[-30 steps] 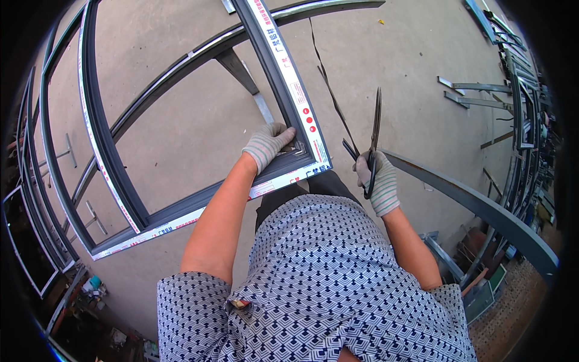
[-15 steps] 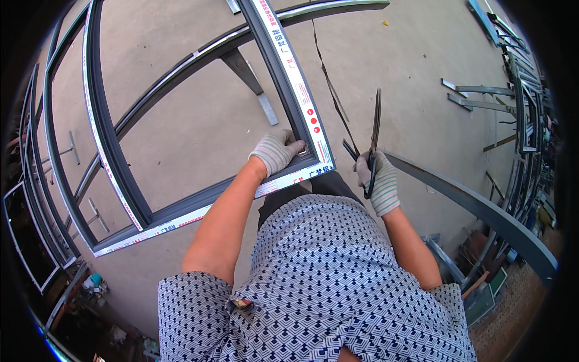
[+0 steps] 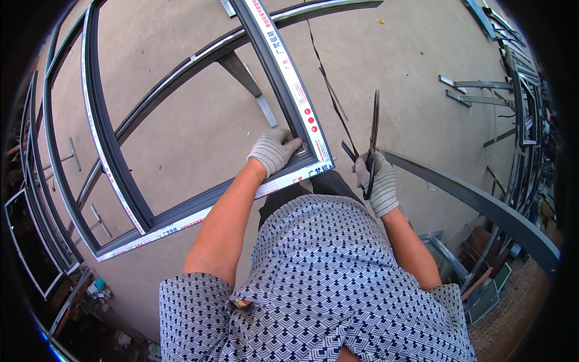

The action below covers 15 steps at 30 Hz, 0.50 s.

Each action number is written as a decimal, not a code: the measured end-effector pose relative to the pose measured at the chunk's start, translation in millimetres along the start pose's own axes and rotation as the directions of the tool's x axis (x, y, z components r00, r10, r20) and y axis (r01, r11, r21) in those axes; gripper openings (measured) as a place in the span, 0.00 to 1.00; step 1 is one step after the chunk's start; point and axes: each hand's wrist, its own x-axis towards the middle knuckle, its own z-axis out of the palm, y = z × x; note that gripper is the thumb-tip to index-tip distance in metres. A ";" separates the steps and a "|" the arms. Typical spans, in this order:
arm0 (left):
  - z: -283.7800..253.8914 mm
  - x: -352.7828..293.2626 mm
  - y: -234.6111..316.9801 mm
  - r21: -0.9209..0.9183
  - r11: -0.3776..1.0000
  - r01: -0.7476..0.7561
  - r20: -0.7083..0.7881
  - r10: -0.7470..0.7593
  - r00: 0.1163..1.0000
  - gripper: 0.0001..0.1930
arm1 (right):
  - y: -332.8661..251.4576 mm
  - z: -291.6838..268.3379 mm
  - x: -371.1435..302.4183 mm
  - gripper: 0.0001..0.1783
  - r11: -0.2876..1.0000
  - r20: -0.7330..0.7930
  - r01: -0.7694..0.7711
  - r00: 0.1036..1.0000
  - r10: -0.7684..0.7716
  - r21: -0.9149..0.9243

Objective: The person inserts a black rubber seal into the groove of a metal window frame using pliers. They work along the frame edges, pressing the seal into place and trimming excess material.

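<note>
A dark grey window frame (image 3: 295,87) with white protective film on its faces lies in front of me, its near right corner close to my waist. At that inner corner my left hand (image 3: 272,152), in a striped knit glove, is closed over the frame's edge, thumb pressed by a small shiny piece (image 3: 303,148) that I cannot make out. Beside the corner, my gloved right hand (image 3: 383,187) grips black-handled scissors (image 3: 375,120) with blades pointing away from me. A thin dark strip (image 3: 329,87) runs from farther off down to the right hand.
Under the frame, a long curved-looking bar (image 3: 175,69) crosses as a support. Another metal bar (image 3: 470,196) stretches from beside my right hand to the right. Metal profiles (image 3: 482,85) and frames stand along the right side; more frames (image 3: 36,241) lean at the left.
The view has shifted slightly. My left thumb has drawn back a little at the corner, so the small shiny piece shows more. The right hand and scissors stay nearly still.
</note>
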 end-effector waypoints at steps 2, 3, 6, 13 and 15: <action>-3.7 -2.1 3.9 0.003 1.000 0.022 0.044 -0.022 0.999 0.22 | -0.4 0.2 -0.6 0.06 1.000 -0.003 0.001 1.000 -0.001 -0.003; -5.3 -3.3 5.4 0.005 0.999 0.033 0.066 -0.034 0.997 0.22 | 0.5 0.2 -0.5 0.06 1.000 0.001 0.008 1.000 -0.008 -0.003; -6.8 -5.4 4.5 -0.047 0.998 0.041 0.115 -0.036 0.993 0.23 | -0.9 -0.2 0.6 0.06 1.000 0.000 -0.002 1.000 0.002 -0.005; -6.4 -8.6 -5.4 -0.093 0.996 0.004 0.125 0.008 0.992 0.24 | 6.3 2.9 3.9 0.06 1.000 -0.001 0.003 1.000 -0.003 0.001; -7.9 -7.7 0.2 -0.045 0.998 0.032 0.141 -0.025 0.990 0.23 | 1.4 3.9 2.9 0.05 1.000 -0.002 -0.019 1.000 0.019 0.002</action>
